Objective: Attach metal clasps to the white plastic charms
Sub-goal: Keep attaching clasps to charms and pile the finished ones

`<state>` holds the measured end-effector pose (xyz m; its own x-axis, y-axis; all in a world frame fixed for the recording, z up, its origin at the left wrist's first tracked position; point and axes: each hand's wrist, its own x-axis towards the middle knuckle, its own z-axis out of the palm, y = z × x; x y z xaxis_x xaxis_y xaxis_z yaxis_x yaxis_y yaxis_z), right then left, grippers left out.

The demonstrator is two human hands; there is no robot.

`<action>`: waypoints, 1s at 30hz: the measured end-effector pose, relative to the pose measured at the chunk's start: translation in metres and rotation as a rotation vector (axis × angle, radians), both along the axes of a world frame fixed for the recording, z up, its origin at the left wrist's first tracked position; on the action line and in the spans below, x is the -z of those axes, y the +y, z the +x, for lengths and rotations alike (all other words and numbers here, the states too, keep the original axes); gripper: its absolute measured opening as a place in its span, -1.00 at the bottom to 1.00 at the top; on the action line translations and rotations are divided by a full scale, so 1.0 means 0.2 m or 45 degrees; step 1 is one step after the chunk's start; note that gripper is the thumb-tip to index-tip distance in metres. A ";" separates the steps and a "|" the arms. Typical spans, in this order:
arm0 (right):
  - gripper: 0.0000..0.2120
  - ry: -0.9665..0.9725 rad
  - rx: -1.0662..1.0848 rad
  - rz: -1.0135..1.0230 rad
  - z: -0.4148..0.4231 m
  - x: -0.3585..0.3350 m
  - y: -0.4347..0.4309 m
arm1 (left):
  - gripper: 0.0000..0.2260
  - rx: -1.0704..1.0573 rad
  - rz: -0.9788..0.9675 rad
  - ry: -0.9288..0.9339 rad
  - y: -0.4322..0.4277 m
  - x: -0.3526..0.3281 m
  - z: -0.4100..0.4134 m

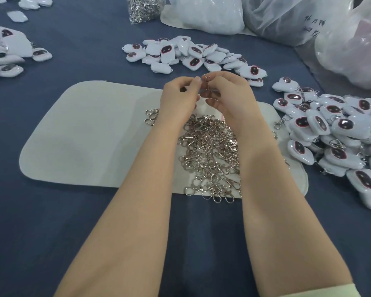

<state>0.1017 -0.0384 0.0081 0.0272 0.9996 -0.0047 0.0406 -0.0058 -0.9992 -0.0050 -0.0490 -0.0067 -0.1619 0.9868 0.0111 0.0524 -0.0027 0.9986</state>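
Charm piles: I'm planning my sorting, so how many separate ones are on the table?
4: left pile, top-left pile, centre pile, right pile. More may be hidden beyond the frame edges.

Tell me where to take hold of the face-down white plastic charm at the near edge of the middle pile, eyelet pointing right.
Pinch the white plastic charm across its rounded body, coming from above on the near side: bare blue tablecloth lies there, while the pile crowds behind. Keep the grip off the small eyelet at its right end, which must stay free.
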 end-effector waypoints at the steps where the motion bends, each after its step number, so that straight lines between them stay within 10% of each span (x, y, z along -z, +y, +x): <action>1: -0.79 -0.071 0.003 0.019 0.00 0.00 0.00 | -0.87 -0.016 0.009 0.008 0.00 0.00 0.00; 9: -0.81 -0.488 -0.014 0.206 -0.02 0.00 -0.01 | -0.86 -0.133 0.002 0.013 0.02 0.01 -0.02; 30: -0.76 -0.473 0.042 0.256 -0.04 -0.01 -0.01 | -0.90 -0.160 -0.016 0.005 0.04 0.02 -0.03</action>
<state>0.0943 -0.0414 0.0101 0.0226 0.9782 0.2064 0.4013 0.1802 -0.8980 -0.0116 -0.0411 -0.0113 -0.2844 0.9587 -0.0004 0.0555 0.0169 0.9983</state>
